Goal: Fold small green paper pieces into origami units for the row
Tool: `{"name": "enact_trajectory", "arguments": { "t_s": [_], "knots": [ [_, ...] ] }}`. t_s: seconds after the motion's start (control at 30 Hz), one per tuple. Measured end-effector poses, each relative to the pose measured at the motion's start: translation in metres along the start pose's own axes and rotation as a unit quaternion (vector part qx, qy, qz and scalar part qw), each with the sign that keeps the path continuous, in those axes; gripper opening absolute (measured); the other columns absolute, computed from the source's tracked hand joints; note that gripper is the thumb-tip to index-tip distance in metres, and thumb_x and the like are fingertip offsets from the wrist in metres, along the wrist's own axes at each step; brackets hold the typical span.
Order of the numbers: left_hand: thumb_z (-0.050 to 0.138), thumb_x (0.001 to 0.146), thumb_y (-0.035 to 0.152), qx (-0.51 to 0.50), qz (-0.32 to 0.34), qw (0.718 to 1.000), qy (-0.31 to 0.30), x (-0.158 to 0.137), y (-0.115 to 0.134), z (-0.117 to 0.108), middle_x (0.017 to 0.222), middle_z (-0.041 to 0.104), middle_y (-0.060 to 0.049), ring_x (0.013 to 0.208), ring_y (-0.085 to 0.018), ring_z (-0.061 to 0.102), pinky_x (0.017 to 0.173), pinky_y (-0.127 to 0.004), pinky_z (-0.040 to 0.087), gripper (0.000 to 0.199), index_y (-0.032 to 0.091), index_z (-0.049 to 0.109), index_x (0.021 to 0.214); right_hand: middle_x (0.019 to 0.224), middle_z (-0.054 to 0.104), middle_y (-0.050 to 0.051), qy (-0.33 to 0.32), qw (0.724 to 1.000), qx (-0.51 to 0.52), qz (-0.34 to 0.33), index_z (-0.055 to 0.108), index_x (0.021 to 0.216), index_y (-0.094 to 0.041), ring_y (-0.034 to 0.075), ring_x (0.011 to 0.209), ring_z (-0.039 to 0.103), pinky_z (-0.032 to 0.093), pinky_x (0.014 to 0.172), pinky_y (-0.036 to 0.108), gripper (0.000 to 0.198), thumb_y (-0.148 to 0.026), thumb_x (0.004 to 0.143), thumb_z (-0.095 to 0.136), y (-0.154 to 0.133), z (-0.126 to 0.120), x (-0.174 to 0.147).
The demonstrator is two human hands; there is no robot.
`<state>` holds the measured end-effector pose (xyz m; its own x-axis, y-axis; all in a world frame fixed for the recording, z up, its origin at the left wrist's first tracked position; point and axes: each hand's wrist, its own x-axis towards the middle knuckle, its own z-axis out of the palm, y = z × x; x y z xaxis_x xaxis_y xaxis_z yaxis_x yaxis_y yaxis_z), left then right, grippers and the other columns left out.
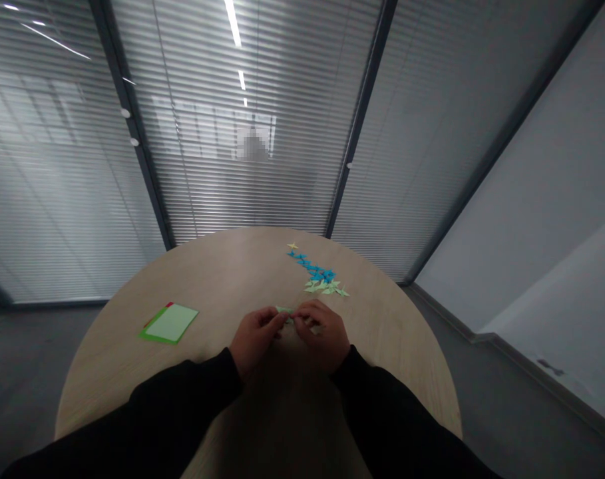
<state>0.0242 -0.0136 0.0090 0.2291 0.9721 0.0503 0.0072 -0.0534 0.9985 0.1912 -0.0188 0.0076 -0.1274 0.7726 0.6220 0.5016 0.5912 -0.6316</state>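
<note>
Between my two hands is a small piece of light green folded paper [284, 310], mostly hidden by the fingers. My left hand [256, 336] pinches its left side with thumb and forefinger. On the other side, my right hand [325, 332] has its thumb and fingers closed on the paper's right part. Just beyond my right hand lie several light green folded paper pieces [327, 288] with pointed ends, bunched together. Several blue folded paper pieces [315, 267] trail away from them towards the far edge, ending near one yellow folded paper piece [293, 246].
A stack of light green paper sheets [172, 324] with a bright green border and a red corner lies at the left of the round wooden table [222, 266]. Glass panels with blinds [252, 193] stand behind the table, and a white wall [542, 199] is at the right.
</note>
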Motion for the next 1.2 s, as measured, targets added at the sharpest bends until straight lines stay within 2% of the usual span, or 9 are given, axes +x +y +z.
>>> {"name": "enact_trajectory", "arguments": {
  "t_s": [0.17,0.3,0.47,0.53,0.6,0.7,0.8,0.97,1.2],
  "knots": [
    [0.060,0.079,0.053,0.062,0.019,0.998,-0.005,-0.002,0.003,0.001,0.060,0.052,0.002,0.056,-0.013,0.048,0.054,-0.024,0.038,0.038,0.016,0.060,0.070,0.073,0.068,0.002,-0.004,0.985,0.088,0.149,0.066,0.082,-0.018,0.013,0.057,0.060,0.049,0.050,0.023,0.015,-0.033,0.079,0.065,0.001,-0.002,0.001],
    [0.059,0.081,0.051,0.093,0.039,0.995,-0.011,-0.003,0.008,0.001,0.061,0.055,0.001,0.057,-0.014,0.049,0.055,-0.025,0.038,0.037,0.015,0.064,0.073,0.075,0.069,0.004,-0.033,0.978,0.120,0.170,0.067,0.083,-0.018,0.016,0.065,0.064,0.052,0.057,0.026,0.020,-0.036,0.075,0.070,0.005,0.001,0.000],
    [0.065,0.080,0.043,0.038,0.062,0.996,-0.057,-0.002,0.005,0.000,0.083,0.069,-0.006,0.072,-0.017,0.058,0.067,-0.028,0.045,0.033,0.013,0.068,0.094,0.077,0.069,0.003,-0.027,0.945,0.259,0.200,0.061,0.093,-0.019,0.017,0.066,0.067,0.056,0.062,0.030,0.027,-0.036,0.075,0.072,0.011,0.008,-0.003],
    [0.064,0.081,0.043,0.013,0.058,0.996,-0.063,-0.001,0.001,-0.001,0.086,0.070,-0.008,0.076,-0.018,0.060,0.071,-0.029,0.046,0.034,0.012,0.068,0.097,0.079,0.069,0.002,-0.035,0.940,0.284,0.188,0.058,0.104,-0.020,0.017,0.064,0.068,0.056,0.060,0.030,0.033,-0.036,0.078,0.069,0.011,0.007,-0.003],
    [0.063,0.082,0.044,-0.003,0.045,0.997,-0.067,0.001,-0.003,-0.003,0.086,0.070,-0.008,0.076,-0.018,0.060,0.070,-0.029,0.046,0.035,0.013,0.068,0.097,0.083,0.068,0.002,-0.060,0.958,0.240,0.147,0.058,0.113,-0.021,0.015,0.061,0.067,0.056,0.057,0.029,0.034,-0.034,0.083,0.064,0.010,0.002,-0.002],
    [0.066,0.080,0.046,-0.015,0.023,0.996,-0.086,0.003,-0.006,-0.005,0.087,0.070,-0.007,0.077,-0.018,0.061,0.071,-0.029,0.046,0.035,0.013,0.068,0.094,0.088,0.068,0.004,-0.087,0.995,0.058,-0.005,0.066,0.109,-0.023,0.015,0.071,0.067,0.056,0.067,0.029,0.023,-0.030,0.089,0.057,0.009,-0.009,0.001],
    [0.070,0.076,0.046,-0.028,-0.007,0.993,-0.112,0.004,-0.005,-0.007,0.082,0.069,-0.007,0.076,-0.018,0.062,0.073,-0.030,0.047,0.036,0.013,0.067,0.091,0.093,0.069,0.005,-0.086,0.991,-0.036,-0.100,0.068,0.104,-0.023,0.016,0.082,0.066,0.054,0.075,0.029,0.018,-0.027,0.092,0.054,0.009,-0.016,0.005],
    [0.070,0.075,0.045,-0.038,-0.010,0.995,-0.096,0.003,-0.002,-0.009,0.074,0.064,-0.003,0.069,-0.014,0.057,0.068,-0.027,0.044,0.035,0.013,0.067,0.088,0.088,0.067,0.003,-0.098,0.991,-0.016,-0.090,0.068,0.092,-0.023,0.014,0.074,0.064,0.054,0.064,0.024,0.014,-0.028,0.092,0.055,0.009,-0.015,0.005],
    [0.079,0.067,0.041,-0.184,-0.090,0.975,-0.085,-0.001,-0.002,-0.003,0.079,0.063,-0.004,0.068,-0.011,0.054,0.068,-0.025,0.042,0.037,0.011,0.070,0.087,0.085,0.068,0.003,-0.088,0.994,0.016,-0.061,0.068,0.092,-0.022,0.014,0.074,0.064,0.053,0.063,0.024,0.012,-0.026,0.089,0.057,0.006,-0.012,0.004]
  ]
}}
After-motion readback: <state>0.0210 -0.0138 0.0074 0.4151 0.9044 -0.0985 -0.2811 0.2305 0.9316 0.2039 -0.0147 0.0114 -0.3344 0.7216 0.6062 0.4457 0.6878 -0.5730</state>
